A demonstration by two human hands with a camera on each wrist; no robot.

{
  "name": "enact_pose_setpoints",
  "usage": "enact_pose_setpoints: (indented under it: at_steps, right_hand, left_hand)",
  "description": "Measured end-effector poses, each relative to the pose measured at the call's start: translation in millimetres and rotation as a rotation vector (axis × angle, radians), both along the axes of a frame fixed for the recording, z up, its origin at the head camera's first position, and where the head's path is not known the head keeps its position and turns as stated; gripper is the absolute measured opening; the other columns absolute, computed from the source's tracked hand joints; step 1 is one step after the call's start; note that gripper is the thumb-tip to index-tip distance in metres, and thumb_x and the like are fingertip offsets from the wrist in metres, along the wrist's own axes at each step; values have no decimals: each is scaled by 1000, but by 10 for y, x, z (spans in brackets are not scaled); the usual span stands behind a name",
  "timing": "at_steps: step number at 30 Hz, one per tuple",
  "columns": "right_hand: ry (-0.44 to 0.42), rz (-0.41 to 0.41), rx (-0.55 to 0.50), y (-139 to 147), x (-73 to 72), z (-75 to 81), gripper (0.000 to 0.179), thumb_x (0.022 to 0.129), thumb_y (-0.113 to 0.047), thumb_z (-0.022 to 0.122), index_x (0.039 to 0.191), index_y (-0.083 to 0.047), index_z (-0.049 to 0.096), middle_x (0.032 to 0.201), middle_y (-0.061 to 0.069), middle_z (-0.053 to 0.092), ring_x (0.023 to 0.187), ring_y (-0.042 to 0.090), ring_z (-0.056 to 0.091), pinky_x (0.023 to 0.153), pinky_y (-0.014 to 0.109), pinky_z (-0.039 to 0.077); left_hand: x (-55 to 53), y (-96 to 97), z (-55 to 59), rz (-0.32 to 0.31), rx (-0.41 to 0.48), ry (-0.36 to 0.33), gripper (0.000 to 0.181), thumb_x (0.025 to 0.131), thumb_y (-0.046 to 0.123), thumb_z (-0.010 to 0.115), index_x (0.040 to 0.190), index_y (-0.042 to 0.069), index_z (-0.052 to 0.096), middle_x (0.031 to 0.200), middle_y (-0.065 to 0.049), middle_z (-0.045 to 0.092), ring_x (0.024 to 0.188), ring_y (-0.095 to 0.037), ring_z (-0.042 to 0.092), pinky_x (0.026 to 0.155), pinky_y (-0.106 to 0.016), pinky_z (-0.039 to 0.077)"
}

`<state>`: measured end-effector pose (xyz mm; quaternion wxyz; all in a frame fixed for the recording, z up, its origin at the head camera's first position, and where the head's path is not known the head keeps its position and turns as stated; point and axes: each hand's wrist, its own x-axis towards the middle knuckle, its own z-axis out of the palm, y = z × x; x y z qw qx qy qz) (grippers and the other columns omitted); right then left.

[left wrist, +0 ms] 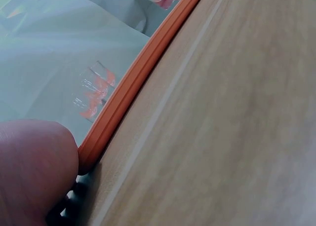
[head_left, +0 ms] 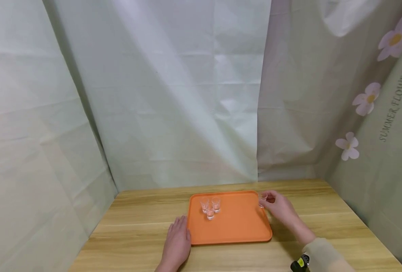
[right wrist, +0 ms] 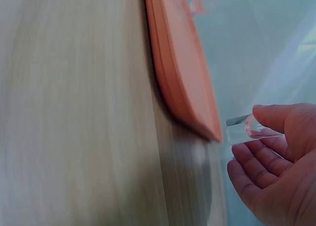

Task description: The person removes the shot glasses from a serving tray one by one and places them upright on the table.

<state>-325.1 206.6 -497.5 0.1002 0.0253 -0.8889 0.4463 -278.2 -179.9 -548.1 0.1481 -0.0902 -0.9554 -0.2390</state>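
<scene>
An orange tray (head_left: 235, 226) lies on the wooden table, with three small clear shot glasses (head_left: 216, 204) standing close together on its left half. My right hand (head_left: 280, 207) pinches another clear shot glass (right wrist: 239, 131) between thumb and fingers, over the tray's right rim in the head view. My left hand (head_left: 177, 241) rests on the table with straight fingers, its edge right at the tray's left rim. In the left wrist view the thumb (left wrist: 37, 169) shows beside the end of the tray's orange rim (left wrist: 133, 83).
The wooden table (head_left: 139, 211) extends around the tray. Pale cloth curtains (head_left: 173, 113) hang behind it and at both sides; the right one bears printed flowers (head_left: 348, 146) and lettering. A black and yellow device (head_left: 300, 263) is near my right sleeve (head_left: 325, 255).
</scene>
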Motion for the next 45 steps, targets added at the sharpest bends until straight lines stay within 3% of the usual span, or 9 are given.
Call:
enact_pose_setpoints:
  at_steps: [15,20,29,37,45]
  right_hand:
    - [5,-29,68,518,-82,-77,44,105,-21,78,136,8,68,120,20,76,114,41,73,89,49,62]
    - [-4,-23,61,570,-98,-100,47,105,-21,77,139,10,66,126,25,74,117,44,71,95,56,62]
    - [-2,-37,68,631,-127,-140,46,105,-22,77,137,9,67,122,21,75,115,42,71,90,50,61]
    - [-15,-37,74,616,-108,-160,49,105,-23,77,140,10,65,126,25,74,118,44,70,95,56,61]
    - [-17,-50,84,597,-107,-145,46,106,-23,77,137,9,66,125,25,74,118,44,70,97,59,59]
  left_hand:
    - [12,-6,13,0,2,-2,45,109,6,58,151,-12,58,155,-31,58,150,-52,48,126,-67,34]
    - [24,-18,21,4,12,-5,46,109,6,59,150,-12,58,154,-32,58,149,-52,48,126,-68,34]
    - [24,10,13,4,28,3,46,108,5,59,150,-13,58,154,-33,58,150,-53,48,127,-68,33]
    - [18,16,13,15,17,-28,47,109,8,59,151,-12,57,156,-31,57,151,-51,47,128,-67,31]
    - [25,1,16,-3,12,21,45,108,6,60,149,-13,59,153,-32,59,149,-52,49,126,-67,34]
